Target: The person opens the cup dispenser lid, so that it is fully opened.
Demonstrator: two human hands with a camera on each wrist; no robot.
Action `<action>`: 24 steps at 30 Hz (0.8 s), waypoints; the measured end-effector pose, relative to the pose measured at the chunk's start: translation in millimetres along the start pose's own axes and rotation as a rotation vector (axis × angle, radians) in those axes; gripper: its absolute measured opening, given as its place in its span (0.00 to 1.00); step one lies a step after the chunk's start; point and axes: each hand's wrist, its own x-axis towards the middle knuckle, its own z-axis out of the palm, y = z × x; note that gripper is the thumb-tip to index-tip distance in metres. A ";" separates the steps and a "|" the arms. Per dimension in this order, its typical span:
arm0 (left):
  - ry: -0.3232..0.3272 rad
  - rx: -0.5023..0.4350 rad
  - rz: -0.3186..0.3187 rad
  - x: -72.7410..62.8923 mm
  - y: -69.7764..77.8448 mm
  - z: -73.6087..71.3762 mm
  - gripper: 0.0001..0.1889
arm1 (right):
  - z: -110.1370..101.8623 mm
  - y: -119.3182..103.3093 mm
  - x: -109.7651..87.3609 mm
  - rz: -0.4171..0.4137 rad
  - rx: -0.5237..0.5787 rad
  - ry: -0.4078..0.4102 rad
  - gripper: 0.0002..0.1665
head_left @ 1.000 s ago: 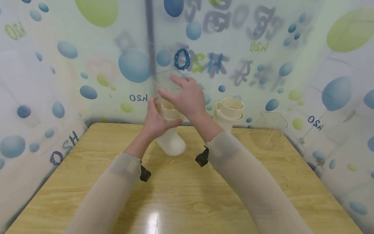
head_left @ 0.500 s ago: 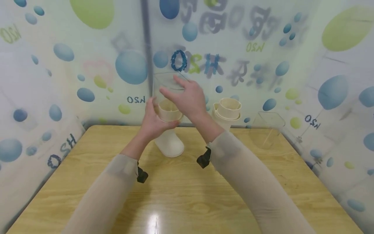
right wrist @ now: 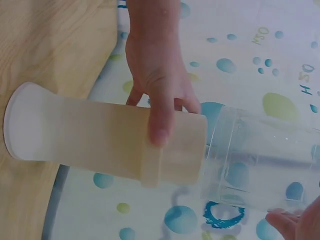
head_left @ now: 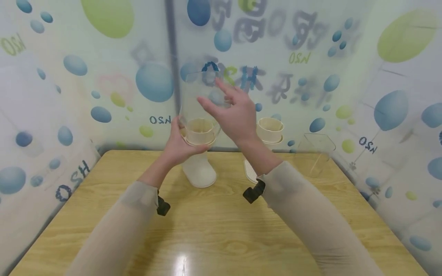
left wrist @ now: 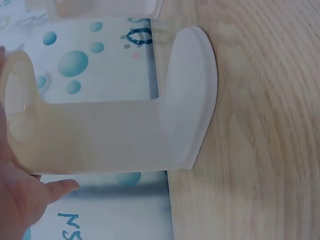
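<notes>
A cream-white plastic dispenser stand [head_left: 200,172] stands upright on the table, with a round collar [head_left: 200,132] at its top. My left hand [head_left: 181,142] grips the stand just under that collar, thumb at the front, as the right wrist view also shows with the hand [right wrist: 157,85] round the neck. Over the collar is a clear open plastic container [head_left: 198,92], its lower end right at the collar's rim in the right wrist view. My right hand [head_left: 236,115] holds this container [right wrist: 265,155] by its right side, thumb and fingers spread along the wall.
A second matching stand [head_left: 271,130] is behind my right wrist, partly hidden by it. Farther right, another clear container [head_left: 315,153] stands near the table's back right corner. Printed curtain walls [head_left: 155,82] close off the back and sides of the wooden table [head_left: 214,237].
My right hand has moved up and to the right, raising the clear container relative to the collar. My left hand stays on the stand, and more of the second stand's base shows.
</notes>
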 end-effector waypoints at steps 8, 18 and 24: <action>-0.111 0.027 -0.009 7.1 -3.6 -17.5 0.77 | -24.2 0.8 -4.7 -0.050 0.124 0.070 0.39; -0.037 -0.018 -0.097 -5.0 -8.5 -11.9 0.72 | -45.2 4.1 -15.5 -0.012 0.142 0.056 0.37; 0.029 -0.044 -0.108 -10.0 -6.7 -2.0 0.64 | -59.8 11.0 -24.3 0.000 0.164 0.085 0.35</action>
